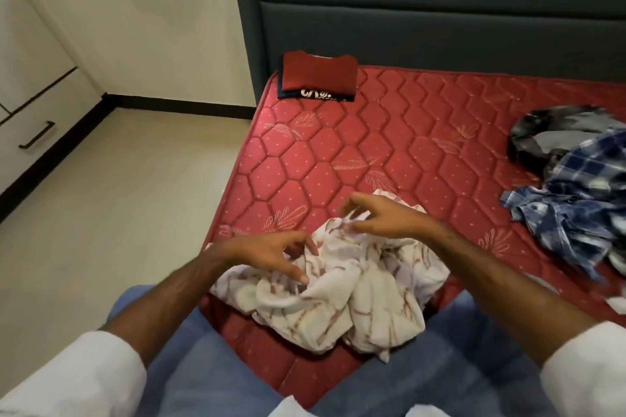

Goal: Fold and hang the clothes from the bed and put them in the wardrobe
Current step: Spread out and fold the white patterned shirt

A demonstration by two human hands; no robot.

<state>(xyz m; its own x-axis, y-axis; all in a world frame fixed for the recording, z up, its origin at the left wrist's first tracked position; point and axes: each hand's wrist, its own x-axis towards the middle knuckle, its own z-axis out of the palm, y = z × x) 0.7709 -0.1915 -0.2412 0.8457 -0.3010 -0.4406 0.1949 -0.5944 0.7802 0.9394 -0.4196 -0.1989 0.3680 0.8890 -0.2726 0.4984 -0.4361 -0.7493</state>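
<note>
A crumpled white garment with reddish-brown lines (342, 291) lies on the near corner of the red quilted mattress (389, 132). My left hand (271, 252) hovers over its left side with fingers spread and loosely bent, holding nothing. My right hand (376, 218) hovers over its upper part, fingers spread and slightly blurred, also empty. A folded red shirt on top of a folded dark one (318, 79) sits at the mattress's far left corner. A heap of blue checked and grey-black clothes (576, 189) lies at the right.
The dark padded headboard (423, 3) stands behind the mattress. Beige floor (118, 206) runs along the bed's left side. White wardrobe drawers with a black handle (35, 135) stand at the far left. My knees in blue jeans are at the bed's near edge.
</note>
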